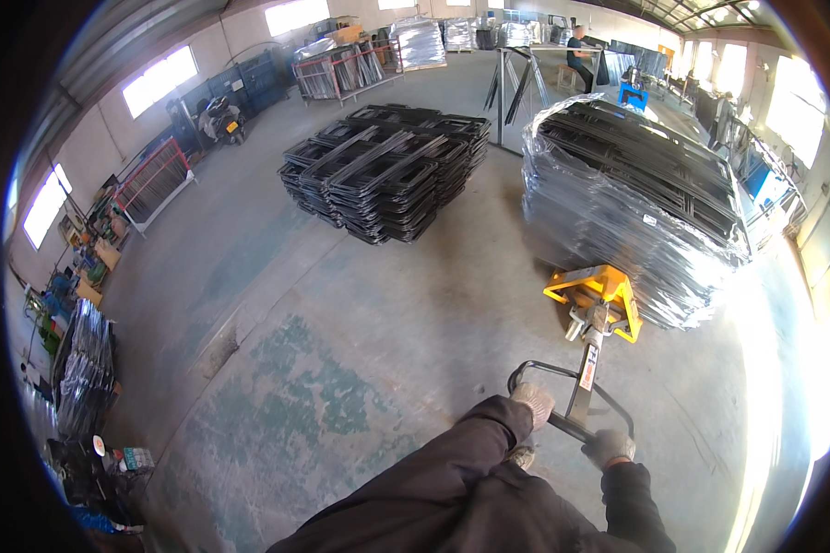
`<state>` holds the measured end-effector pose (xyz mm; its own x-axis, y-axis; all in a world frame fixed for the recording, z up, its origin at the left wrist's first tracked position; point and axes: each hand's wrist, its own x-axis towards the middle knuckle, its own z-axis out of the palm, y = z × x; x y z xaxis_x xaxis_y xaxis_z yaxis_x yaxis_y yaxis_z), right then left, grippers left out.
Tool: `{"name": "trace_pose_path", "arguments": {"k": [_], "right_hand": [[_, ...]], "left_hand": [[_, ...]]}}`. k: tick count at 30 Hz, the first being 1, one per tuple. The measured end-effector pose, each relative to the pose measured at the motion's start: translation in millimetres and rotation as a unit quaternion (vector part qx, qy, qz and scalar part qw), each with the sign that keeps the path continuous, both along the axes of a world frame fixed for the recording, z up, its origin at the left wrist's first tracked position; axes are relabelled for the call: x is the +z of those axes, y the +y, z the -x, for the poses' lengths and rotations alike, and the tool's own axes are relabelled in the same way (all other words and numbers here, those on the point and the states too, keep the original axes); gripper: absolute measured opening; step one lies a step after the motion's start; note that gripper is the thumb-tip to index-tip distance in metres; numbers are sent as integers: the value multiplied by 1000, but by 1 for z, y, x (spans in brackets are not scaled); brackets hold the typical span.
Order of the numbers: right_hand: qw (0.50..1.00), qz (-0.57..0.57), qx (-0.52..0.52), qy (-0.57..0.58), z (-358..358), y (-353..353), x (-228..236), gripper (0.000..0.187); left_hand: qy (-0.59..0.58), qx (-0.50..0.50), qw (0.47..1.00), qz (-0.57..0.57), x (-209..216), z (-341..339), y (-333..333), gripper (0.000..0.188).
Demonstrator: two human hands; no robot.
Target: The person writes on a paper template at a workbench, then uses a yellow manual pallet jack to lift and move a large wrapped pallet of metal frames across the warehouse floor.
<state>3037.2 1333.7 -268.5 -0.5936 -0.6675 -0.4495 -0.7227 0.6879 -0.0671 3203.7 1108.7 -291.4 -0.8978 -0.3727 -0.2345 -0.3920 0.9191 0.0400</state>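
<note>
My gloved left hand (533, 404) is closed round the left side of a pallet truck's black loop handle (570, 426). My right hand (609, 448), also gloved, grips the handle's lower right corner. From the handle a shaft (585, 380) runs up to the pallet truck's yellow body (599, 279). Directly beyond it stands a large stack of black metal frames (636, 161), wrapped at the sides in clear plastic film (609, 226). The truck's forks are hidden by this load.
An unwrapped stack of black frames (383, 170) stands left of the load. Red racks (157, 182) and a motorbike (221, 122) line the left wall. A person (578, 60) sits at the far end near a metal stand (501, 97). Wrapped goods (85, 369) lie at left.
</note>
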Motion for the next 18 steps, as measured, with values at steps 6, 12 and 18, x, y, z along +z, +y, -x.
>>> {"name": "trace_pose_path", "arguments": {"k": [6,12,18], "right_hand": [[1000,-6,-10,7,-17,4,8,53],[1000,-21,-14,19,-41,-14,21,51],[999,-23,-36,22,-68,-43,25,49]], "left_hand": [[3,-35,999,2,4,-11,0,26],[54,-55,997,-26,11,-36,-26,26],[60,-60,996,-42,21,-53,-55,24]]}}
